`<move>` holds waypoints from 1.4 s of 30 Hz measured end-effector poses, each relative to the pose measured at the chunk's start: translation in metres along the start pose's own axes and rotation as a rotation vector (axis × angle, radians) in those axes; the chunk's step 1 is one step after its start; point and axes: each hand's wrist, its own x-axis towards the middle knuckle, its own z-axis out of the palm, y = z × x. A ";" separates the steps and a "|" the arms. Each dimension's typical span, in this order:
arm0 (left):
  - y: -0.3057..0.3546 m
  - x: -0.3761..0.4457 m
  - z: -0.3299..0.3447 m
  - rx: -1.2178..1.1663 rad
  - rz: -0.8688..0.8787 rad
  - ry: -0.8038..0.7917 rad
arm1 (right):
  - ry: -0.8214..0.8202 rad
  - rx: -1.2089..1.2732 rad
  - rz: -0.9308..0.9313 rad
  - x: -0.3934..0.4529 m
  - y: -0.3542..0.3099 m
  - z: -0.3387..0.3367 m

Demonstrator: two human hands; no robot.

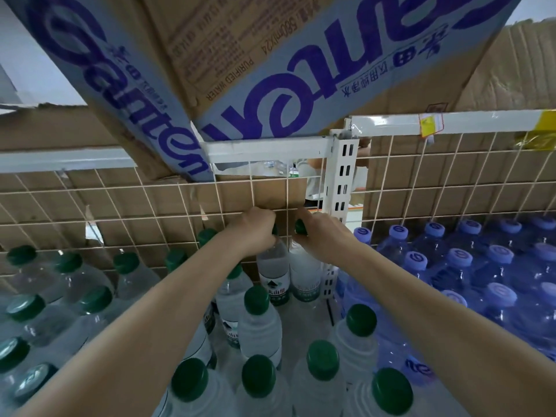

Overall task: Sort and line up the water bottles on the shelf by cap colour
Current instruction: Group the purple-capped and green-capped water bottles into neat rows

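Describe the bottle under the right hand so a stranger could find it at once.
Find the white slotted shelf post at the back, where green-capped bottles give way to blue ones. Just left of its foot, against the wire mesh, two labelled clear bottles stand side by side. It is the one nearer the post, with the right hand gripping its green cap.

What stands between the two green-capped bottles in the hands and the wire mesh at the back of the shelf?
Nothing visible. The left hand and right hand each grip a green-capped bottle by its top, already close against the wire mesh, beside the white post.
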 end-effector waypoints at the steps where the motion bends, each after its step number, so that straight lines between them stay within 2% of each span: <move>1: 0.000 -0.001 0.000 -0.019 -0.004 0.004 | -0.007 0.008 -0.009 0.001 0.002 0.000; 8: 0.007 -0.010 0.004 -0.066 -0.024 0.058 | -0.047 0.035 -0.023 0.005 0.008 0.002; 11: 0.005 -0.011 0.002 -0.106 -0.062 0.008 | -0.042 -0.048 -0.010 0.003 0.004 -0.003; 14: 0.000 -0.018 -0.011 -0.168 -0.085 -0.001 | -0.002 -0.158 0.003 -0.004 -0.005 -0.013; 17: -0.014 -0.034 -0.033 -0.164 -0.097 0.094 | 0.106 -0.244 -0.013 -0.010 -0.019 -0.028; 20: -0.036 -0.050 -0.052 -0.128 -0.165 0.110 | 0.168 -0.213 -0.039 -0.009 -0.037 -0.042; 22: -0.051 -0.059 -0.057 -0.066 -0.217 0.025 | 0.076 -0.076 -0.084 -0.006 -0.051 -0.045; 24: -0.061 -0.066 -0.059 0.045 -0.240 -0.121 | -0.091 0.059 -0.156 -0.001 -0.067 -0.045; 27: -0.073 -0.074 -0.059 0.098 -0.224 -0.262 | -0.240 0.123 -0.233 0.007 -0.091 -0.043; 32: -0.102 -0.073 -0.046 -0.002 -0.272 -0.341 | -0.269 0.048 -0.273 0.021 -0.122 -0.034; 34: -0.110 -0.073 -0.040 -0.005 -0.270 -0.359 | -0.337 0.023 -0.269 0.030 -0.130 -0.026; 36: -0.112 -0.073 -0.038 -0.006 -0.223 -0.326 | -0.401 -0.001 -0.260 0.037 -0.137 -0.013; 42: -0.118 -0.069 -0.043 0.012 -0.128 -0.276 | -0.375 -0.086 -0.181 0.042 -0.141 0.004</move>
